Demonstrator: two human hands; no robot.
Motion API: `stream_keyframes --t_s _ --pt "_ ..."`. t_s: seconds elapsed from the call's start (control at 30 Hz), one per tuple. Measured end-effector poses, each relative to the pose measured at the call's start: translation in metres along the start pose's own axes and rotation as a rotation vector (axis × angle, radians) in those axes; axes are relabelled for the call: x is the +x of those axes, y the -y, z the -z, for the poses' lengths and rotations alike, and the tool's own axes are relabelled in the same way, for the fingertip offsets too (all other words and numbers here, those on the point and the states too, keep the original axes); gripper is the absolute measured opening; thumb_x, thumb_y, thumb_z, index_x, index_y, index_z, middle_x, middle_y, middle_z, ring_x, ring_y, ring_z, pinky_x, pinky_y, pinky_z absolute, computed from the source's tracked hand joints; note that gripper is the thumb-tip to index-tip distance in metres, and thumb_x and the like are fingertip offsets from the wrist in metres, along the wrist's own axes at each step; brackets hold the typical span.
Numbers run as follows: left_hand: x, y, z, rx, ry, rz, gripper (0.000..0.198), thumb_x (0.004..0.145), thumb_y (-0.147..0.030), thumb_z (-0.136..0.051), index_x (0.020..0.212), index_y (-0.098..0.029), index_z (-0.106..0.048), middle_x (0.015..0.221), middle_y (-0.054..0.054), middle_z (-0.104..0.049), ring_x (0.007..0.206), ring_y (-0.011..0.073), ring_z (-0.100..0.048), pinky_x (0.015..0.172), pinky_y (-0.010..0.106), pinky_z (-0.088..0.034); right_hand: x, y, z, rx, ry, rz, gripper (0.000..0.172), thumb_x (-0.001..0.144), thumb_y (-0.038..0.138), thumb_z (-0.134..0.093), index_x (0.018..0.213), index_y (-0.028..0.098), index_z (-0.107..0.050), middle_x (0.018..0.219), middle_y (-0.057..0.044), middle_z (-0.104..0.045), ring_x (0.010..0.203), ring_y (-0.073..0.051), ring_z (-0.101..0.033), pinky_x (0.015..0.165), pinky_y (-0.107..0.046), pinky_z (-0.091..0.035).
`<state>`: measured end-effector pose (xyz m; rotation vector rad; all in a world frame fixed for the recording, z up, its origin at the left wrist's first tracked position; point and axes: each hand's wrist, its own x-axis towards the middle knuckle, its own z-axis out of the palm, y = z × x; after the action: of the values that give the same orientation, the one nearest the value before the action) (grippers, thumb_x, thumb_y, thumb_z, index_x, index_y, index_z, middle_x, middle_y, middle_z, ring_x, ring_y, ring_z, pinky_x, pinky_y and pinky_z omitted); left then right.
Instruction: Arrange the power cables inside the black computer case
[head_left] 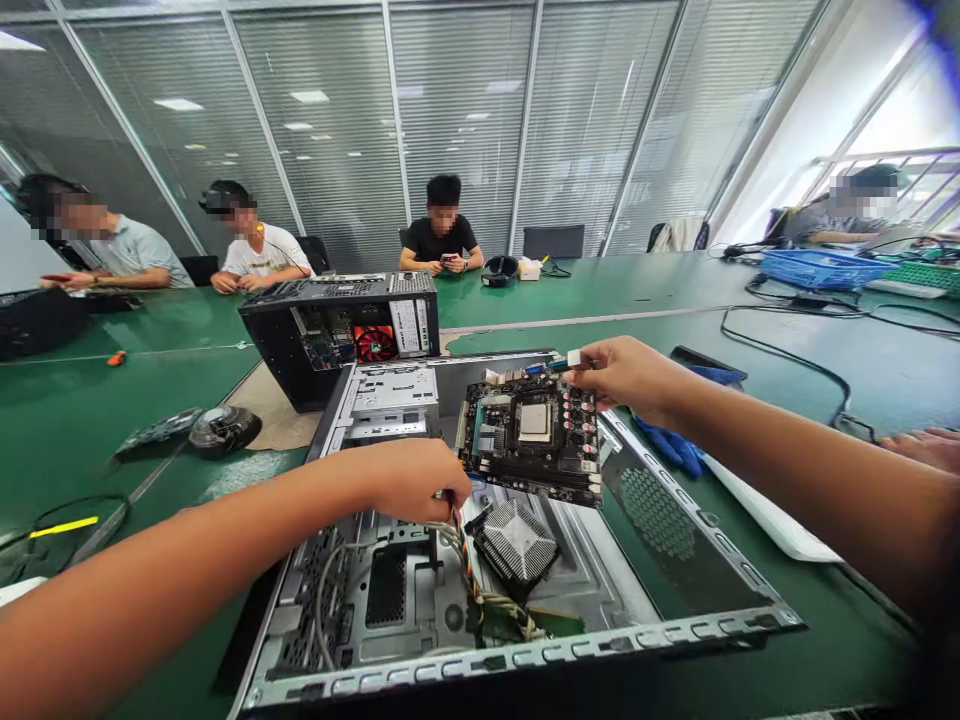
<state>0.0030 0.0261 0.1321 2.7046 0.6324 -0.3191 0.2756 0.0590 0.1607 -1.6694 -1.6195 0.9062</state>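
Observation:
My right hand (626, 378) pinches the upper right corner of a black motherboard (499, 455), near its port side. The board is tilted above an open computer case (630, 640) lying on its side. A pale square processor (534, 422) sits in its socket. My left hand (420, 480) is closed around a bundle of coloured cables (466, 555) hanging into the case, close to the board's left edge; its fingertips are partly hidden. Beneath the board, a finned heatsink (517, 540) rests in the case, with a green circuit board (562, 625) partly under the cables.
A second computer case (337, 330) with a red fan stands upright behind. Blue gloves (671, 445) lie right of the open case. To the left is a round dark cooler (223, 430). Blue basket (821, 268) and black cables (817, 370) are at right. Several people sit around the table.

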Motion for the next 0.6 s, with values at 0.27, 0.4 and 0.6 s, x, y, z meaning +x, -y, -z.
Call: stream_keyframes --t_s 0.27,0.4,0.6 --pt "-0.011 0.001 -0.014 0.085 0.173 0.114 0.021 0.071 -0.019 -0.064 0.091 -0.022 -0.071 0.087 0.006 -0.072 0.075 0.0212 -0.064 0.064 0.03 -0.046 -0.007 -0.01 -0.01 0.108 0.017 -0.087 0.027 0.062 0.033 -0.078 0.06 0.019 -0.056 0.056 0.002 -0.054 0.049 -0.01 -0.05 0.047 -0.023 -0.045" --pt "-0.009 0.001 -0.015 0.092 0.14 0.144 0.013 0.072 -0.026 -0.064 0.083 -0.021 -0.07 0.08 0.006 -0.07 0.07 0.0205 -0.062 0.059 0.029 -0.043 -0.015 -0.016 -0.012 0.181 -0.02 -0.138 0.018 0.066 0.025 -0.075 0.064 0.018 -0.059 0.058 0.001 -0.057 0.049 -0.01 -0.05 0.048 -0.023 -0.049" --pt "-0.002 -0.002 -0.014 0.15 -0.029 0.269 0.017 0.074 -0.026 -0.056 0.06 -0.018 -0.06 0.061 0.005 -0.062 0.057 0.0175 -0.054 0.053 0.029 -0.037 -0.02 -0.02 -0.012 0.332 -0.026 -0.22 0.01 0.072 0.013 -0.07 0.07 0.016 -0.061 0.068 -0.003 -0.064 0.051 -0.009 -0.054 0.05 -0.021 -0.052"
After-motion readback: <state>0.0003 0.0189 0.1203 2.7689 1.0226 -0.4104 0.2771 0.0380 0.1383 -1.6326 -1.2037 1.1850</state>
